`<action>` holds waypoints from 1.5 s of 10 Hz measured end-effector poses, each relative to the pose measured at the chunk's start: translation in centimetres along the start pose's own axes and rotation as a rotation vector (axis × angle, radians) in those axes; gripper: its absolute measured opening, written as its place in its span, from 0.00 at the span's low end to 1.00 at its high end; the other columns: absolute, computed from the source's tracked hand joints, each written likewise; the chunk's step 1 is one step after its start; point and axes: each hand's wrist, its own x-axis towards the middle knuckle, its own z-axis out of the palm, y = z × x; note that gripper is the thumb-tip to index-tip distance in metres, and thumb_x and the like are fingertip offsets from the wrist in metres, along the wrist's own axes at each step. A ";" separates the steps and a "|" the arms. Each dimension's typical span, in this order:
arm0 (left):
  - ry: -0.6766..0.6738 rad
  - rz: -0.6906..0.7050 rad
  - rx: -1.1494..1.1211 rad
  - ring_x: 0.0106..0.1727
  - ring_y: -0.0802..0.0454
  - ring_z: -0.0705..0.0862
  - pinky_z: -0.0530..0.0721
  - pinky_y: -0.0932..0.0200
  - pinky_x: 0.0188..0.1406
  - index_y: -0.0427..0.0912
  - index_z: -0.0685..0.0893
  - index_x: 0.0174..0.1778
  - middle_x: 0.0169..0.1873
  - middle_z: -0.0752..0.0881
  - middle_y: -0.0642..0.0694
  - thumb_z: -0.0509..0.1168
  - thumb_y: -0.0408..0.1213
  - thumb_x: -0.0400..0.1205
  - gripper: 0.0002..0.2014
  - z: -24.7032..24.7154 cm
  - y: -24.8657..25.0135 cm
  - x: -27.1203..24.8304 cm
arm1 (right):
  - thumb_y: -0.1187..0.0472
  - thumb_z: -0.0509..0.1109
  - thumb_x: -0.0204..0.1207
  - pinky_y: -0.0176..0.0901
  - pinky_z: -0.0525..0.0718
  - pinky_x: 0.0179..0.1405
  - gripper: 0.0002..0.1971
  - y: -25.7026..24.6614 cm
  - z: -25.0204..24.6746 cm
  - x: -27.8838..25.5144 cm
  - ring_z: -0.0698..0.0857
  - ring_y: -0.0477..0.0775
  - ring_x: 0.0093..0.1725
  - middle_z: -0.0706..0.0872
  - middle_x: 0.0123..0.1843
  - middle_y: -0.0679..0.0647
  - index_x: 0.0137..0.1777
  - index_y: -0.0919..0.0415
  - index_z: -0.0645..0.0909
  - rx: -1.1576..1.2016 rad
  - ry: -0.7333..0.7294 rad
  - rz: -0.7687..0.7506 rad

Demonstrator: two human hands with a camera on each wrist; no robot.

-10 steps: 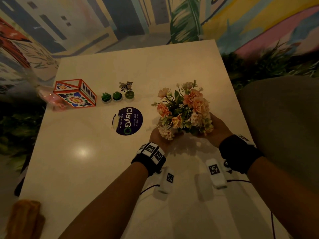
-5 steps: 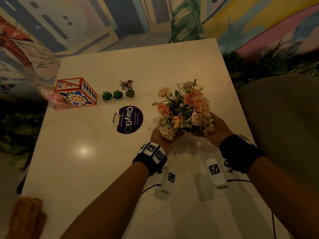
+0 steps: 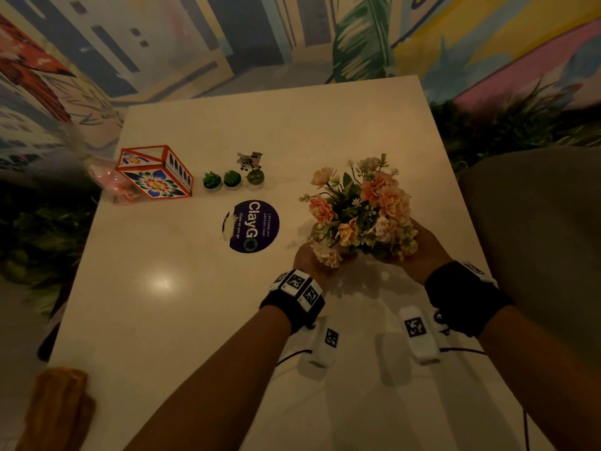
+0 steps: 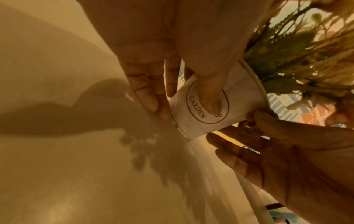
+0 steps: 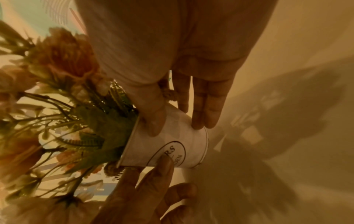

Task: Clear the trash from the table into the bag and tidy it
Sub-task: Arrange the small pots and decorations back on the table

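Note:
A white tin pot (image 4: 220,109) with an oval "GARDEN" label holds a bunch of peach artificial flowers (image 3: 361,209) on the right half of the pale table (image 3: 156,336). My left hand (image 3: 307,260) grips the pot from the left, thumb (image 4: 210,94) on the label and fingers (image 4: 147,94) along its far side. From the right my right hand (image 3: 426,252) holds it, thumb (image 5: 153,119) near the rim and fingers (image 5: 206,110) on the wall. In the head view the flowers hide the pot. Its shadow lies offset on the table, so it seems held slightly above it.
A red patterned box (image 3: 156,175) and a pink plastic bag (image 3: 107,183) sit at the table's left edge. Beside them are small green plants (image 3: 212,180) and a figurine (image 3: 249,161). A purple ClayGo sticker (image 3: 250,226) lies mid-table. A grey seat (image 3: 536,239) stands right, a brown object (image 3: 55,408) lower left.

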 end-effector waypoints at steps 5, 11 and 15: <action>0.024 0.223 0.195 0.35 0.54 0.83 0.81 0.68 0.37 0.51 0.84 0.50 0.44 0.88 0.53 0.69 0.33 0.76 0.10 -7.3 -4.4 0.7 | 0.73 0.75 0.69 0.54 0.85 0.52 0.12 3.5 0.0 -5.2 0.88 0.63 0.48 0.89 0.54 0.60 0.48 0.58 0.84 -0.185 -0.047 0.263; 0.319 0.301 0.597 0.68 0.48 0.76 0.71 0.59 0.67 0.44 0.75 0.70 0.68 0.77 0.46 0.69 0.34 0.77 0.24 -21.2 -0.7 8.9 | 0.61 0.76 0.70 0.54 0.85 0.59 0.33 -3.1 21.2 6.6 0.84 0.56 0.59 0.77 0.70 0.51 0.74 0.51 0.66 -0.326 0.036 0.064; 0.085 0.321 0.815 0.73 0.45 0.73 0.71 0.54 0.71 0.49 0.69 0.77 0.76 0.70 0.46 0.67 0.29 0.77 0.31 -22.8 1.1 14.5 | 0.63 0.77 0.68 0.46 0.75 0.67 0.38 -4.3 22.9 15.5 0.75 0.58 0.72 0.73 0.75 0.54 0.77 0.52 0.64 -0.388 0.166 0.149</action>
